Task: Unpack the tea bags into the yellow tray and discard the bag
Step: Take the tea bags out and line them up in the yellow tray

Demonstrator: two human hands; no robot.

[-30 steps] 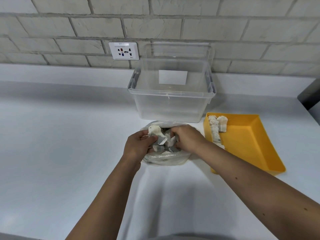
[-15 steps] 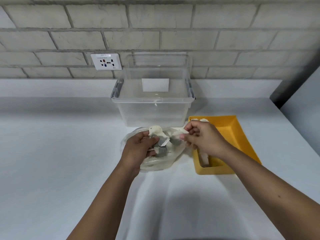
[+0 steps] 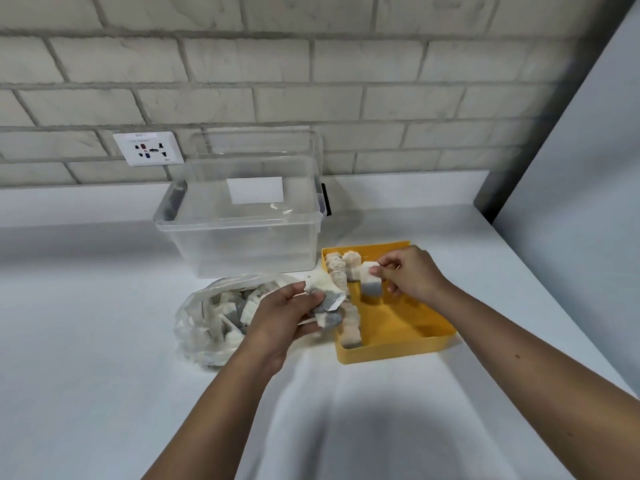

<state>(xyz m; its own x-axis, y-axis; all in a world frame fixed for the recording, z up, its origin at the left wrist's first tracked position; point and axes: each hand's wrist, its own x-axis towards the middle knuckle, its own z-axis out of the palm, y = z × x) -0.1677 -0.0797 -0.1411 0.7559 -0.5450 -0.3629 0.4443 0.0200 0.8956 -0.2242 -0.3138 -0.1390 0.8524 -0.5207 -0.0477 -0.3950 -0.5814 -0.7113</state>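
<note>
The right hand (image 3: pixel 410 275) pinches one tea bag (image 3: pixel 370 284) between thumb and forefinger at its pale top edge, the other fingers loosely curled behind. The bag hangs upright from that pinch, its long axis running straight down, the darker grey end pointing at the floor of the yellow tray (image 3: pixel 398 322) below. Whether that end touches the floor cannot be told. Just left of the pinch, a row of tea bags (image 3: pixel 348 317) lies against the tray's left wall, its long axis running from the far corner to the near one, with one more bag standing beside its far end.

The left hand (image 3: pixel 284 313) curls its fingers and thumb round a small bunch of tea bags (image 3: pixel 323 294). The palest one points up and away from the grip, and a paper tag sticks out toward the tray. This grip sits over the tray's left wall, close to the row. Behind the left wrist, the clear plastic bag (image 3: pixel 202 329) lies slumped on the white counter (image 3: pixel 104 358), mouth toward the grip, with many tea bags inside. Beyond both grips stands a clear bin (image 3: pixel 242 237), and a wall socket (image 3: pixel 148 148) sits on the brick wall.
</note>
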